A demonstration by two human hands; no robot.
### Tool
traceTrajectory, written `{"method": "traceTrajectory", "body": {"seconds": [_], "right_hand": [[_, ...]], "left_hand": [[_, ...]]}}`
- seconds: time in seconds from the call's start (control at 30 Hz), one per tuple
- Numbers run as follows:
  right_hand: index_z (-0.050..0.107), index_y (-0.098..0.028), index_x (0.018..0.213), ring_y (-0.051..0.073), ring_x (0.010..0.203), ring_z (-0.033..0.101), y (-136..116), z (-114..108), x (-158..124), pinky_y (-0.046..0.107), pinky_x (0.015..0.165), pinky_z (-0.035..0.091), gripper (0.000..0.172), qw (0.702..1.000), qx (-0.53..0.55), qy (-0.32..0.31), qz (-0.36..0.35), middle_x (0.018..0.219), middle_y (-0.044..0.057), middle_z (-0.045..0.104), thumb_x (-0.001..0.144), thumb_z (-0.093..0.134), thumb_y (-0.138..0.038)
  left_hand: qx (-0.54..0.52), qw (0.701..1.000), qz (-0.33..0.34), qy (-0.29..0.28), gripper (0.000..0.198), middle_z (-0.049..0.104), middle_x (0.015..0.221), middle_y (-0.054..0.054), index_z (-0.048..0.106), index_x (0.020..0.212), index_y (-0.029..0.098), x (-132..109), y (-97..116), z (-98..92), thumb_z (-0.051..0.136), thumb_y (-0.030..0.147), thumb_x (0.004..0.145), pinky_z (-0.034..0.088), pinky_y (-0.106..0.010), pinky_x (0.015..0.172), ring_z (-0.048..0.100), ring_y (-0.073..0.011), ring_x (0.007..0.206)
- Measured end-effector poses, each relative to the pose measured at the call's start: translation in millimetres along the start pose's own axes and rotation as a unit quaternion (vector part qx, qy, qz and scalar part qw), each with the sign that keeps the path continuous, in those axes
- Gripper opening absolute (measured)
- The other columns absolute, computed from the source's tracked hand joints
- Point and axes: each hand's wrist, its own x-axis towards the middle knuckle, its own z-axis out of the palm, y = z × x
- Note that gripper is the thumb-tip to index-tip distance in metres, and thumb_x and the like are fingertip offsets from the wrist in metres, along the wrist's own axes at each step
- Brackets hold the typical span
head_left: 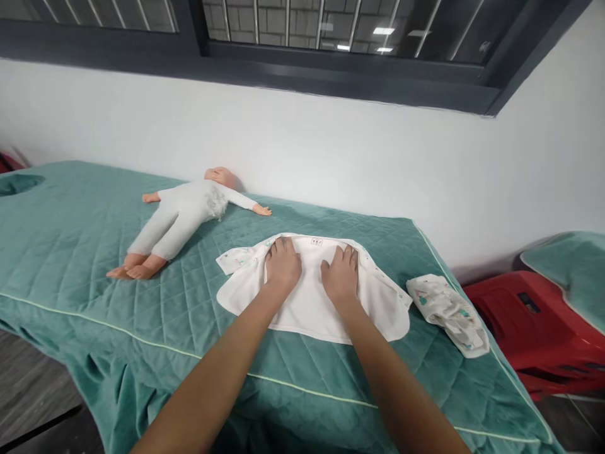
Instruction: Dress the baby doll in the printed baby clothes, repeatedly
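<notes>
White round-cornered cloth garment (309, 296): lay opened beneath left grip (284, 263) and right grip (341, 275), fingers curled, pinch unclear; printed white cloth bundle (447, 310), right of both: lay unopened.

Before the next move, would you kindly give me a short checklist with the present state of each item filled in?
1. Small white cloth garment with printed trim spread on the green quilted cover: ok.
2. Left hand and right hand both on the garment: ok.
3. White-bodied doll with bare feet apart from the garment: ok.
4. Doll's white covering smooth all over: not ok, a ragged patch shows on the torso.
5. White printed cloth bundle lying flat: not ok, crumpled.
6. Bundle not touching the garment: cannot tell.
</notes>
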Motion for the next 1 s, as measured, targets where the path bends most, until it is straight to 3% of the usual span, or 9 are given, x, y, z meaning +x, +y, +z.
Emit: {"method": "traceTrajectory", "body": {"seconds": [0.2,0.47,0.63,0.87,1.0], "right_hand": [[0.051,-0.003,0.132,0.036,0.142,0.032,19,-2,22,0.047,0.116,0.029,0.043,0.997,-0.015,0.055,-0.043,0.146,0.024,0.042,0.092,0.036,-0.01],[0.041,0.0,0.141,0.04,0.145,0.028,34,15,69,0.052,0.116,0.027,0.054,0.996,-0.063,0.039,-0.053,0.154,0.028,0.033,0.098,0.037,-0.033],[0.04,0.005,0.141,0.042,0.145,0.027,32,29,100,0.052,0.117,0.025,0.059,0.998,-0.054,0.016,-0.032,0.153,0.032,0.032,0.099,0.033,-0.036],[0.024,0.002,0.152,0.042,0.147,0.024,36,42,109,0.054,0.117,0.024,0.071,0.999,-0.02,0.003,-0.034,0.156,0.03,0.029,0.1,0.03,-0.044],[0.016,0.002,0.156,0.038,0.148,0.025,37,43,110,0.049,0.119,0.022,0.075,0.999,-0.016,-0.039,-0.025,0.158,0.029,0.025,0.1,0.029,-0.047]], "left_hand": [[-0.011,0.999,0.032,0.001,0.055,0.042,0.154,-0.019,0.037,0.148,0.008,24,5,7.3,0.04,0.032,0.098,0.035,-0.045,0.115,0.038,-0.0321,0.142],[-0.039,0.998,0.023,-0.046,0.059,0.047,0.151,-0.019,0.04,0.148,0.007,71,21,25.0,0.032,0.043,0.101,0.038,-0.044,0.113,0.043,-0.0304,0.14],[-0.051,0.997,0.028,-0.046,0.054,0.052,0.147,-0.019,0.042,0.144,0.01,93,28,35.2,0.035,0.041,0.1,0.039,-0.045,0.111,0.046,-0.0298,0.137],[-0.028,0.999,0.019,-0.028,0.052,0.048,0.149,-0.018,0.04,0.146,0.018,101,25,46.1,0.032,0.042,0.101,0.04,-0.05,0.109,0.042,-0.0333,0.139],[-0.03,0.998,0.009,-0.054,0.055,0.049,0.149,-0.018,0.041,0.146,0.015,106,23,48.2,0.027,0.044,0.101,0.038,-0.05,0.111,0.043,-0.0331,0.138]]}}
